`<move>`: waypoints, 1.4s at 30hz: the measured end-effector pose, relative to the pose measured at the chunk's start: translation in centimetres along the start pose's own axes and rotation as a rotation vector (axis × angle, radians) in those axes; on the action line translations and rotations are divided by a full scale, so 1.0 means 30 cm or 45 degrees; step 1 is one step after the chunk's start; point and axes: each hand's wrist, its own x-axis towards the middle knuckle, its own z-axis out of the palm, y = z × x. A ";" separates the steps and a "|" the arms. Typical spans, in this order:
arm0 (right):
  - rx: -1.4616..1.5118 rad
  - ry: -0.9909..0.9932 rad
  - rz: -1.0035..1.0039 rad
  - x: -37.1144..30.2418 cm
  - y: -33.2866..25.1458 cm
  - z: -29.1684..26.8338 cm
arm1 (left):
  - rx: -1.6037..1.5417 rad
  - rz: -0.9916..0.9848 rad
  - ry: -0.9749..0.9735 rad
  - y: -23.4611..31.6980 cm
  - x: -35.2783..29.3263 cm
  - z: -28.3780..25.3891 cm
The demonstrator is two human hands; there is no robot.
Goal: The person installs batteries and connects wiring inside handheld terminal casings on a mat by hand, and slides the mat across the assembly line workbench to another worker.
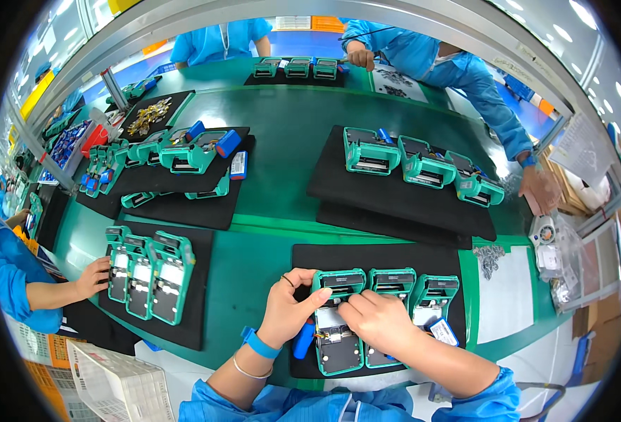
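Green tabletop [275, 179] spreads under a metal frame [310, 8], with co-workers in blue sleeves seated across it and one at the left, whose hand [93, 277] touches a row of three housings [172, 278]. Nearest the wearer, a black mat [423, 257] bears three green-rimmed device housings side by side. The leftmost housing [340, 357] lies directly between and beneath the two hands: the left hand [287, 309] grips its upper left edge, thumb laid over the front, while the right hand [381, 320] reaches across its middle, fingers bent inward; whether they pinch anything cannot be told. A blue battery [303, 340] lies just beside that housing's left side. Right of the mat are a white sheet [505, 292] and small dark parts [489, 260].
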 end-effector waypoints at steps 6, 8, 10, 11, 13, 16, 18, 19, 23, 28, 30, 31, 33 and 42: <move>-0.082 -0.060 0.033 0.020 -0.036 -0.042 | -0.007 -0.057 0.009 0.005 -0.011 -0.012; -0.139 -0.069 0.037 0.037 -0.050 -0.041 | 0.000 -0.055 0.011 -0.003 -0.008 -0.012; -0.257 -0.069 0.106 0.040 -0.061 -0.014 | 0.009 -0.050 -0.026 -0.008 -0.005 -0.014; -0.277 -0.036 0.112 0.039 -0.054 -0.003 | 0.009 -0.049 -0.036 -0.004 -0.004 -0.011; -0.259 0.014 0.116 0.034 -0.036 -0.015 | 0.077 -0.011 -0.042 0.018 -0.001 -0.004; 0.020 0.164 0.098 -0.022 0.033 -0.108 | 0.105 -0.091 -0.081 0.048 0.022 -0.028; 0.039 0.302 0.265 -0.096 0.084 -0.192 | 0.513 0.105 -0.006 0.065 0.019 -0.065; 0.066 0.435 0.364 -0.136 0.109 -0.229 | 0.806 0.295 0.050 0.079 0.013 -0.061; 0.080 0.633 0.936 -0.434 0.270 -0.238 | 1.151 0.633 -0.178 0.224 0.028 0.100; 0.392 0.720 1.463 -0.715 0.430 -0.120 | 1.508 0.734 -0.539 0.190 0.115 0.305; 0.371 0.676 1.479 -0.763 0.466 -0.103 | 1.589 0.711 -0.603 0.180 0.150 0.326; 0.360 0.691 1.488 -0.766 0.476 -0.101 | 1.583 0.689 -0.590 0.176 0.150 0.326; 0.297 0.640 1.400 -0.768 0.500 -0.103 | 1.565 0.698 -0.540 0.169 0.163 0.337; -0.094 0.512 1.268 -0.691 0.499 -0.093 | 1.527 0.655 -0.445 0.177 0.155 0.341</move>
